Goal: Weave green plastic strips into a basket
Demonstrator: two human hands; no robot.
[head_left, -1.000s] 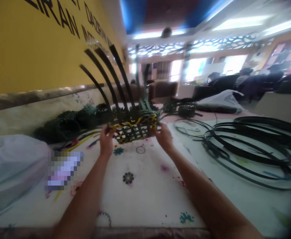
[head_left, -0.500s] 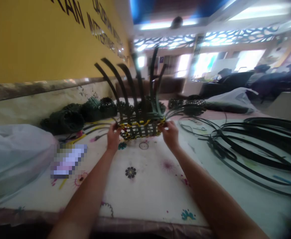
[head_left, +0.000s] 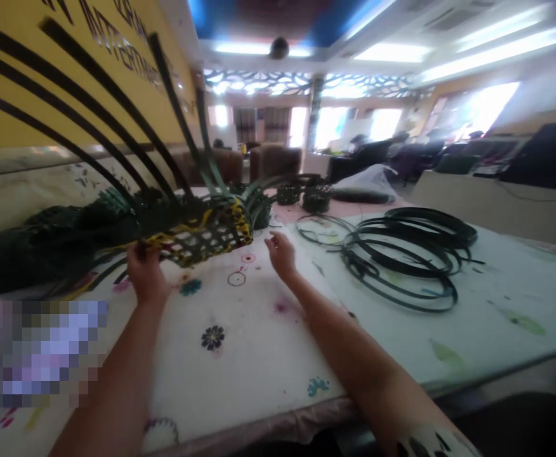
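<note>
A half-woven basket (head_left: 211, 236) of dark green and yellow plastic strips is tilted above the flowered tablecloth, left of centre. Long loose dark strips (head_left: 111, 117) rise from it and fan out to the upper left. My left hand (head_left: 148, 274) is closed on the basket's left end, thumb and fingers pinching the weave. My right hand (head_left: 282, 255) is off the basket, a short way to the right of its yellow-edged corner. Its fingers are slightly bent and apart, with nothing visible between them.
Coils of dark strip (head_left: 402, 247) lie on the table to the right. Dark green woven pieces (head_left: 44, 238) line the wall side, and small round ones (head_left: 316, 198) stand at the back beside a white plastic bag (head_left: 366, 184). A blurred-out item (head_left: 52, 352) lies at lower left.
My right hand has let go of the basket's right end. My left hand has turned and tilted the basket, its loose strips swinging to the left. The view has swung to the right.
</note>
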